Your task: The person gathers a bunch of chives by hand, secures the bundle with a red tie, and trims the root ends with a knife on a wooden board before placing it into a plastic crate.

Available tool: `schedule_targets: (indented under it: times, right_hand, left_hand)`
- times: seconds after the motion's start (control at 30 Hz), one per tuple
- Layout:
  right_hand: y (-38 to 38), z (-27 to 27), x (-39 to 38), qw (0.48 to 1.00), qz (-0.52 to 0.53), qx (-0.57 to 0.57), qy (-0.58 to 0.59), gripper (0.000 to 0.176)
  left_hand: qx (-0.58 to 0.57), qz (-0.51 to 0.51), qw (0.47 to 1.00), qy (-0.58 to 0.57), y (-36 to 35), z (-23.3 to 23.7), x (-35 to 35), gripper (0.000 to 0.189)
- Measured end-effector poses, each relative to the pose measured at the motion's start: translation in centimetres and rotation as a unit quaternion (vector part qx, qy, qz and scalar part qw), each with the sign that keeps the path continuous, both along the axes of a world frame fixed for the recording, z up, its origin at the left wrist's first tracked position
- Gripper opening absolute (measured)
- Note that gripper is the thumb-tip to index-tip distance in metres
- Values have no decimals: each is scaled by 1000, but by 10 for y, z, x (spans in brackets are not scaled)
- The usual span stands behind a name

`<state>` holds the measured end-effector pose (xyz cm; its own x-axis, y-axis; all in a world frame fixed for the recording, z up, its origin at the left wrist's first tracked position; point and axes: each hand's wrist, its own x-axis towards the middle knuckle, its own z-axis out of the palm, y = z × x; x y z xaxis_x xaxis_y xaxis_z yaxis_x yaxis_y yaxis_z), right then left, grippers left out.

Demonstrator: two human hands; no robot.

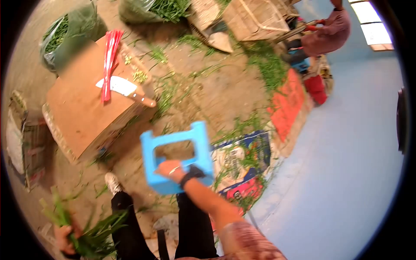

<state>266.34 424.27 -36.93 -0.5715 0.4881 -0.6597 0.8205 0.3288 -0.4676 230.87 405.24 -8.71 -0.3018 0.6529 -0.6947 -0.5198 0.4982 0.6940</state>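
My right hand grips the near edge of a light blue plastic stool, which is tilted with its legs pointing away from me. At the lower left, my left hand is closed around a bunch of leafy green stalks; some fingers are blurred. Ahead on the left stands a cardboard-topped box. A knife with a wooden handle lies on it, with a bundle of red strips across the blade.
Bags of greens stand at the far left, beside another green-filled bag. Cut greens litter the floor. A printed sack and an orange-red sheet lie along the blue wall. Another person works at the upper right near a crate.
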Motion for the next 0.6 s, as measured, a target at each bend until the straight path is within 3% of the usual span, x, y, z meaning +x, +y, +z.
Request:
schedule_targets:
  times: [0.03,0.07,0.13,0.3,0.4,0.57,0.6]
  right_hand:
    - [-16,-6,-23,999,35,-3,15,48]
    - [-35,-22,-51,995,67,-70,-14,49]
    - [-74,-44,-86,980,136,-143,-8,50]
    - [-168,-101,-132,932,296,-209,-6,42]
    - [-190,-126,-127,905,299,-303,-18,37]
    - [-211,-174,-127,960,141,-237,-40,30]
    - [-206,-175,-128,976,126,-177,-15,30]
  left_hand:
    - [-13,27,999,30,-14,7,-25,52]
    - [12,-64,997,50,6,33,-34,40]
    - [9,-56,998,18,-2,33,-50,40]
    - [-43,-20,998,-37,-25,-13,-47,45]
    - [-69,-26,994,-84,-27,-52,-38,48]
    - [-87,-24,986,-140,-35,-93,-11,53]
    - [-87,-25,985,-146,-37,-95,-7,54]
